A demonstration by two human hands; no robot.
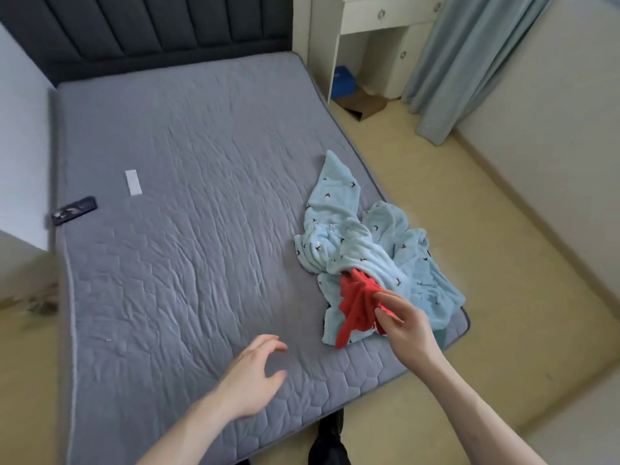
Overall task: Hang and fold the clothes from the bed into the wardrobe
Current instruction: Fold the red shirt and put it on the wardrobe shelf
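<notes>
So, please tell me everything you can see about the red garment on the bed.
The red garment is a small, crumpled piece of thin-looking cloth, plain bright red. It lies on the light blue fleece pyjamas near the mattress corner, one end tucked under them. The right hand pinches its edge. Its type is unclear.

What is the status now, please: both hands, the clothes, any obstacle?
Right hand pinches red garment; left hand open over mattress. Red garment partly under light blue pyjamas. Nothing else on them.
</notes>
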